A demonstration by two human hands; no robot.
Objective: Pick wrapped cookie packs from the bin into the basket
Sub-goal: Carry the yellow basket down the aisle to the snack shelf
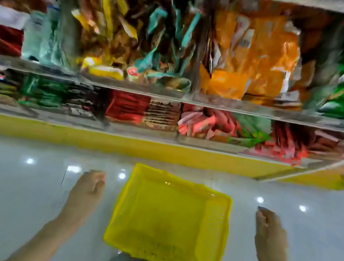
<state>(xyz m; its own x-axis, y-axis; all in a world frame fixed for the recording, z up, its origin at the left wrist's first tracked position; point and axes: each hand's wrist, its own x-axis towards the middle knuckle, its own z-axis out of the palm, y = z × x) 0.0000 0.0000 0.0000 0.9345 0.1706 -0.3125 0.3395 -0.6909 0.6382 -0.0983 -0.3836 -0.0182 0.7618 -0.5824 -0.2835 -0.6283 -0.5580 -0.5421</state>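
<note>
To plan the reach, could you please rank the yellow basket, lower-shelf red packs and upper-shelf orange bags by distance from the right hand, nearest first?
From the right hand:
1. Yellow basket, on the floor to its left.
2. Red packs, lower shelf, ahead.
3. Orange bags, upper shelf.

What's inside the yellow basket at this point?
No packs show inside the yellow basket; only its own mesh floor and walls are visible. The frame is blurred, so a small flat item could be missed. The left hand and right hand flank it, holding nothing.
</note>
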